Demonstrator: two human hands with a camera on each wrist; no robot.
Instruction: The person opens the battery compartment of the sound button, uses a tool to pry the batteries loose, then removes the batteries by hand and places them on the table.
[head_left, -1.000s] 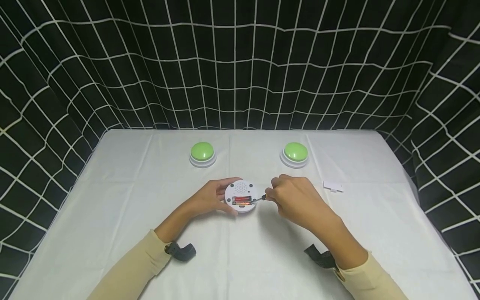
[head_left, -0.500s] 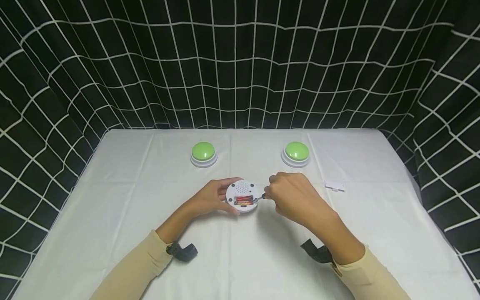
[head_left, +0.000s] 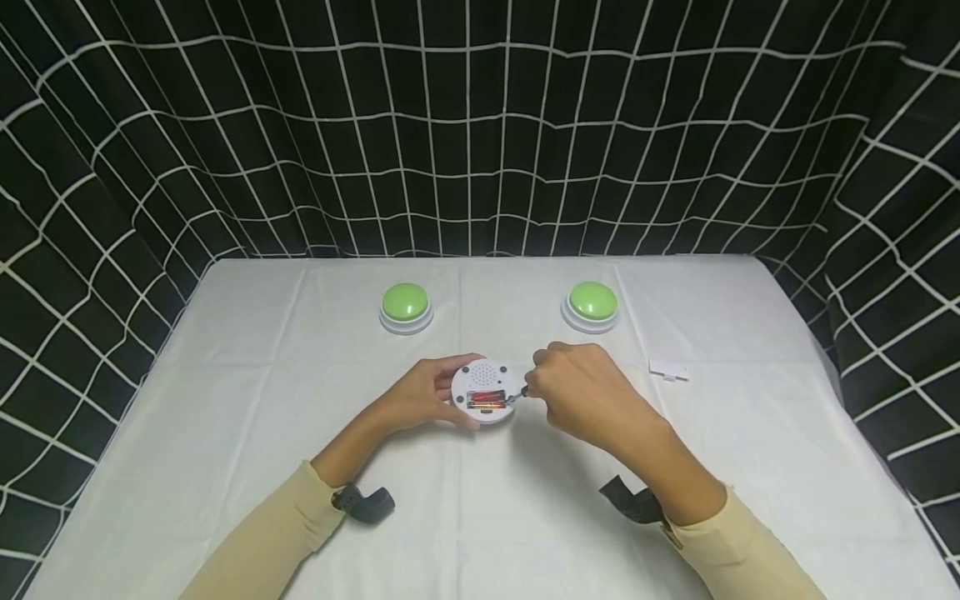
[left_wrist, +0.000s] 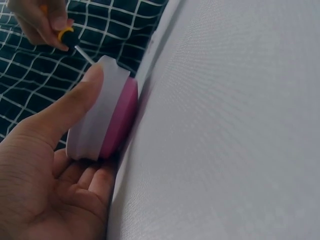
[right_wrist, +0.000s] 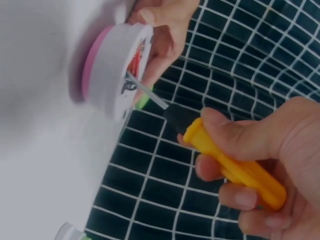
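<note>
A round white push button (head_left: pixel 482 374) lies upside down, its pink dome (left_wrist: pixel 121 116) against the table. Red and orange batteries (head_left: pixel 486 400) sit in its uncovered compartment. My left hand (head_left: pixel 418 395) grips the white base from the left, thumb on the near edge and fingers round the far side. In my right hand (head_left: pixel 588 396) is a screwdriver with a yellow and black handle (right_wrist: pixel 250 181). Its metal tip reaches into the compartment's right end, beside the batteries; the exact contact point is hard to see.
Two push buttons with green domes stand upright farther back, one at left (head_left: pixel 405 302) and one at right (head_left: pixel 592 302). A small white battery cover (head_left: pixel 668 370) lies to the right of my right hand. Black netting-patterned cloth (head_left: pixel 480 125) surrounds the white table (head_left: pixel 225 400).
My right hand has shifted slightly to the left and up, still holding the screwdriver at the compartment. The left hand and the button stay nearly in place.
</note>
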